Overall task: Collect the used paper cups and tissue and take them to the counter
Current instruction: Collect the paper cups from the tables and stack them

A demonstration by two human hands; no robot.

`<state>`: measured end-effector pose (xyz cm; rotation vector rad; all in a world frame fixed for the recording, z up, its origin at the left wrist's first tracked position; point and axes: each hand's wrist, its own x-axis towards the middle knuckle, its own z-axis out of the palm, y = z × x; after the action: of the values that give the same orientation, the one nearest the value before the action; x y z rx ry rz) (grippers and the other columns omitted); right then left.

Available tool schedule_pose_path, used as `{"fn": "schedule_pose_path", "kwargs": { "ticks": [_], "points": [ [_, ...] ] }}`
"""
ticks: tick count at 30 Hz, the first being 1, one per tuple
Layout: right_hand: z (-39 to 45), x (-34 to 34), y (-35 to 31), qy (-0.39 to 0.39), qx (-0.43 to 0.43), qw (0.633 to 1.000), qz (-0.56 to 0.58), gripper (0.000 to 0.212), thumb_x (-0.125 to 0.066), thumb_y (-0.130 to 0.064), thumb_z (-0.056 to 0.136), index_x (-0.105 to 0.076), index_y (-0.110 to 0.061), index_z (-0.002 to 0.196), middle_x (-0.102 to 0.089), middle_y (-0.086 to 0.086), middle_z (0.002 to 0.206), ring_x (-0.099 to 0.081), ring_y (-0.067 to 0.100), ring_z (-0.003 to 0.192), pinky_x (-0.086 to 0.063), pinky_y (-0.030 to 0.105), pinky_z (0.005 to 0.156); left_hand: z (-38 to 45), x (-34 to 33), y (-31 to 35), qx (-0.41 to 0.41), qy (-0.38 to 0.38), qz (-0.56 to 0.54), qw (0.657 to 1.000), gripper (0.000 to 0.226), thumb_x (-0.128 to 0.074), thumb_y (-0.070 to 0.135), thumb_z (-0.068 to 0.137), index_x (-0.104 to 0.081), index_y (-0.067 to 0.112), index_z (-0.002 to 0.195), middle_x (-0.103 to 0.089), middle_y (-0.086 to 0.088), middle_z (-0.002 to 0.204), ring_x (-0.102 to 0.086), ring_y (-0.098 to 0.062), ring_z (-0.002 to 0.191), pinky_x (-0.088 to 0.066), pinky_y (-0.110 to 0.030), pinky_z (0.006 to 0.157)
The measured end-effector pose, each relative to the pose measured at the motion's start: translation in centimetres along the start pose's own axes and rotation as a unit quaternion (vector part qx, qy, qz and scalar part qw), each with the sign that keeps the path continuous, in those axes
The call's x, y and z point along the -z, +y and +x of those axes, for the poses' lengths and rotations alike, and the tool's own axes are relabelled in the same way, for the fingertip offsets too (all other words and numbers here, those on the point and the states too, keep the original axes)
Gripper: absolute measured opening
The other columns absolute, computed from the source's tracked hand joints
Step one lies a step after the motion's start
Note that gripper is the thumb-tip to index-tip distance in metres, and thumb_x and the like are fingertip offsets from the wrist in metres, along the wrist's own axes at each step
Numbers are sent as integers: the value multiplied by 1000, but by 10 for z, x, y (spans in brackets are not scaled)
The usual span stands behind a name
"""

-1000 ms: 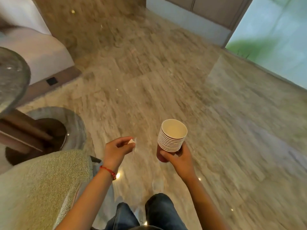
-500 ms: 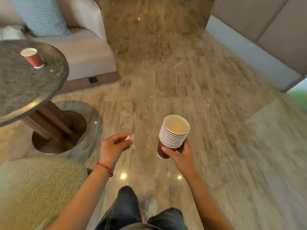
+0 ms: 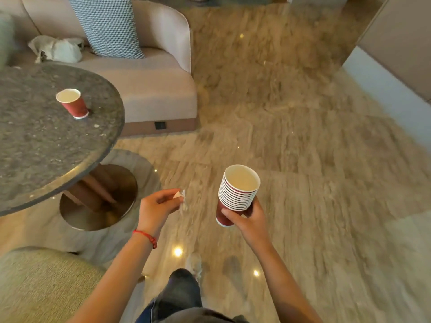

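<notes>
So the right hand [image 3: 250, 217] has its grip wrapped around the bottom of a stack of red paper cups with white rims [image 3: 236, 193], nested tight so you see a bunch of rims layered up, the top one showing a pale inside. The stack tilts a bit away from the person. The left hand [image 3: 157, 207] has its grip pinched together on a small crumpled white tissue [image 3: 180, 197], which pokes out past the fingertips. There's a red thread bracelet [image 3: 145, 236] on that wrist.

One more single red paper cup [image 3: 72, 103] stands upright on the round dark speckled stone surface [image 3: 46, 145], well inside its rim on the side toward the beige sofa [image 3: 149, 89]. Both hands are off to the right of that surface and nearer the person than it, over the polished beige marble floor [image 3: 291, 136]. The floor right of the surface is wide open all the way to the pale wall panel [image 3: 384, 87]. A green textured seat [image 3: 39, 285] sits below the surface's near edge.
</notes>
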<state>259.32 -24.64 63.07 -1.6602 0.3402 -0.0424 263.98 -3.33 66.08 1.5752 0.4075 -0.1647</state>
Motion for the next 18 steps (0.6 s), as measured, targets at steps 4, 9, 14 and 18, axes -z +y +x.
{"fn": "schedule_pose_path", "kwargs": {
  "ticks": [4, 9, 14, 18],
  "points": [
    [74, -19, -26, -12, 10, 1000, 5, 64, -82, -44, 53, -55, -36, 111, -67, -10, 108, -63, 11, 103, -54, 26, 80, 64, -9, 34, -3, 7, -5, 1000, 23, -70, -3, 76, -69, 1, 98, -67, -6, 76, -63, 3, 57, -49, -8, 54],
    [142, -34, -37, -32, 3, 999, 6, 62, -82, -46, 53, -54, -42, 109, -65, -23, 106, -61, 2, 103, -53, 19, 77, 124, -22, 63, 2, 16, -2, 1000, 25, -68, -6, 76, -68, 0, 100, -64, -6, 73, -62, -1, 56, -49, -8, 54],
    [222, -46, -44, -63, -4, 998, -6, 60, -83, -45, 53, -56, -44, 106, -67, -19, 105, -63, 4, 100, -53, 19, 74, 183, -34, 78, 17, 56, -7, 998, 23, -69, -4, 75, -69, 0, 98, -66, -6, 75, -63, 2, 56, -48, -7, 53],
    [298, -56, -47, -100, 10, 995, -10, 57, -83, -44, 54, -57, -43, 105, -67, -20, 104, -64, 4, 99, -53, 17, 73, 235, -48, 89, 17, 97, -22, 995, 24, -68, -6, 76, -68, 1, 99, -66, -6, 76, -63, -1, 57, -49, -8, 54]
  ]
}}
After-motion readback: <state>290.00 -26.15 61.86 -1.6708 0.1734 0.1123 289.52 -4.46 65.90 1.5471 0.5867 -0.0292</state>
